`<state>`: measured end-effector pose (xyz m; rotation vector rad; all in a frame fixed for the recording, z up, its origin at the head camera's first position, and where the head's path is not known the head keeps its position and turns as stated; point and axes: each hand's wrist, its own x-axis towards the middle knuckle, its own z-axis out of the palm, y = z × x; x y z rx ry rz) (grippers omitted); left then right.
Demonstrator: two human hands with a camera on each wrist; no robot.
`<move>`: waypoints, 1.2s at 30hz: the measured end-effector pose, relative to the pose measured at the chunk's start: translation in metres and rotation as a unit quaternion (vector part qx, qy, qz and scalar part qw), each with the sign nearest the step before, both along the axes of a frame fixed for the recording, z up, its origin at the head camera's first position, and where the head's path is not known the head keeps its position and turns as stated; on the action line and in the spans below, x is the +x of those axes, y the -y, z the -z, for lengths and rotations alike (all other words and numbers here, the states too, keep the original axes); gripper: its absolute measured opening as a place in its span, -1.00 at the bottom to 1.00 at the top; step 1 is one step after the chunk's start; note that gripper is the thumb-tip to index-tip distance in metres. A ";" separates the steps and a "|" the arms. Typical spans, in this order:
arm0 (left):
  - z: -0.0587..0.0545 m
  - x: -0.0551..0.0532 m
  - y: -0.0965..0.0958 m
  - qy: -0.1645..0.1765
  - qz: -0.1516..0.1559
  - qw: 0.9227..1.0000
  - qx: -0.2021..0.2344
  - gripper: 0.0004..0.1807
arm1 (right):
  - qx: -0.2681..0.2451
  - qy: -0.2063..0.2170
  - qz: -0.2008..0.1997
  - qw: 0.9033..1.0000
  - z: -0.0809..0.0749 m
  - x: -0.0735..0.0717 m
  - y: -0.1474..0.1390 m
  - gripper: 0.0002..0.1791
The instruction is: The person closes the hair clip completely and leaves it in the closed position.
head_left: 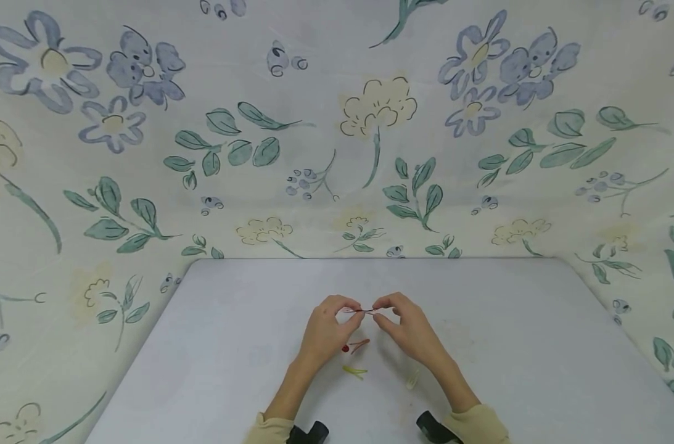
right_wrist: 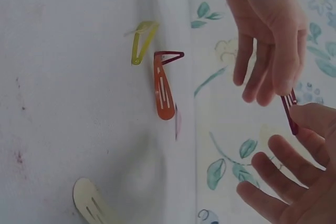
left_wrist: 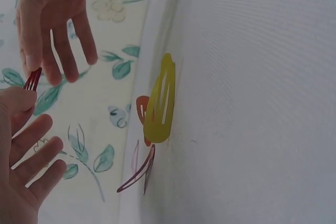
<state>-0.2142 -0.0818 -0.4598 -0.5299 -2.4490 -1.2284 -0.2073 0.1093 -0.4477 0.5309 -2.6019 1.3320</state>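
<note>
In the head view, both hands meet above the white table. The left hand (head_left: pixel 328 330) pinches one end of a small dark red snap hair clip (head_left: pixel 368 311) between thumb and fingertips. Thumb and index fingertip of the right hand (head_left: pixel 409 324) pinch the other end. In the left wrist view, the slotted hair clip (left_wrist: pixel 32 79) lies between the two thumbs, its ends covered by fingertips. The right wrist view shows the same clip (right_wrist: pixel 290 111) running from one hand to the other. The other fingers of both hands are spread loosely.
On the table (head_left: pixel 231 345) below the hands lie a yellow clip (head_left: pixel 354 371), an orange clip (right_wrist: pixel 163 90), a dark red clip (right_wrist: pixel 172 56) and a cream clip (right_wrist: pixel 90 203). A floral cloth (head_left: pixel 314 203) hangs behind the table's far edge. Black wrist devices (head_left: pixel 436 427) sit by the sleeves.
</note>
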 end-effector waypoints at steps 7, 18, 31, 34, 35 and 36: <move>0.003 0.004 0.002 -0.006 -0.004 1.000 0.010 -0.91 | -0.005 0.005 -0.002 1.000 0.006 0.002 0.002 -0.80; 0.008 0.003 0.001 -0.030 -0.006 0.999 0.037 -0.90 | -0.003 -0.013 0.019 1.000 0.009 0.002 0.004 -0.81; 0.011 0.004 -0.004 -0.064 -0.011 0.997 0.041 -0.87 | -0.009 -0.065 0.042 0.997 0.012 0.005 0.007 -0.82; 0.010 0.004 -0.005 -0.074 -0.014 0.996 0.045 -0.87 | -0.016 -0.077 0.039 0.996 0.012 0.005 0.008 -0.82; 0.010 0.004 -0.005 -0.076 -0.015 0.996 0.046 -0.87 | -0.018 -0.080 0.039 0.996 0.012 0.004 0.008 -0.82; 0.010 0.004 -0.005 -0.078 -0.017 0.996 0.046 -0.87 | -0.021 -0.082 0.039 0.996 0.012 0.004 0.009 -0.83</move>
